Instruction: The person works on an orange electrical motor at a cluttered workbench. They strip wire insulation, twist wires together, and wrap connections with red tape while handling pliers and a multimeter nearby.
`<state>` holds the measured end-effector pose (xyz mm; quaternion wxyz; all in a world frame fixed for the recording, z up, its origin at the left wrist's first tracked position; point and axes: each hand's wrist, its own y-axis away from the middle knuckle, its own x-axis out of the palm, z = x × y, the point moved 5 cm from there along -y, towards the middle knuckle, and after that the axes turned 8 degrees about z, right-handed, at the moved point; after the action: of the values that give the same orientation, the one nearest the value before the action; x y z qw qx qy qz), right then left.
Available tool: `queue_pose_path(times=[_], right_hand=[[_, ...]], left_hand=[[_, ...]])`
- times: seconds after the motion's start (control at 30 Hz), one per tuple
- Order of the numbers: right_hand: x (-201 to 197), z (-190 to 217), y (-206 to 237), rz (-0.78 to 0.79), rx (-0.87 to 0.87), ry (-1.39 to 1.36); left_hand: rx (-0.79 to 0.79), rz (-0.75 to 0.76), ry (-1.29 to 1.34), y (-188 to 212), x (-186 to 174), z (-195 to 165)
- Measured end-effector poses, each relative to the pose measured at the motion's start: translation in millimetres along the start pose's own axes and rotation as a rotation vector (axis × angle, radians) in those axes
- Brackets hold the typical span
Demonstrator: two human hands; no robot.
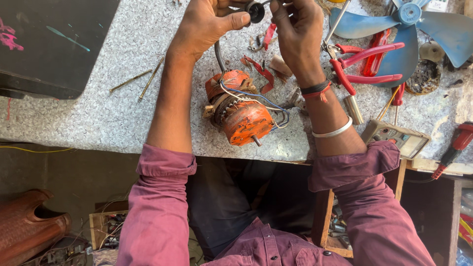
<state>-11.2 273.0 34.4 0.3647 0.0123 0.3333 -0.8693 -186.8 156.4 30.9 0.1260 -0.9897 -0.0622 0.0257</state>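
Left hand (209, 24) and right hand (295, 27) meet at 12 o'clock, both pinched closed on a small black round part (256, 12) held above the speckled table (123, 98). A dark cable (218, 56) runs from it to the orange motor (239, 113) at centre. Red-handled pliers (367, 64) lie at 2 o'clock, beside a blue fan blade (433, 29).

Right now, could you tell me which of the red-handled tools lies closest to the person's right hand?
The red-handled pliers, lying open just beside the right hand in front of the blue fan blade; the red-handled screwdriver sits far off at the bench edge.
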Motion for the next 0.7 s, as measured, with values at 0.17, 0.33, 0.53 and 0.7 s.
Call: queue_pose_path(times=[0.17,0.33,0.53,0.7], right_hand=[[-2,-8,1,0.022,0.041,-0.059],[0,-2,4,0.064,-0.048,0.036],[1,-8,3,0.059,0.0,0.017],[-1,-14,4,0.067,0.039,-0.207]], left_hand=[[0.004,-0.045,-0.021,2,-2,-1],[0.013,-0.077,-0.077,2,-1,-6],[-0.062,-0.132,-0.213,2,-1,-7],[-0.049,-0.127,-0.267,4,-2,-7]])
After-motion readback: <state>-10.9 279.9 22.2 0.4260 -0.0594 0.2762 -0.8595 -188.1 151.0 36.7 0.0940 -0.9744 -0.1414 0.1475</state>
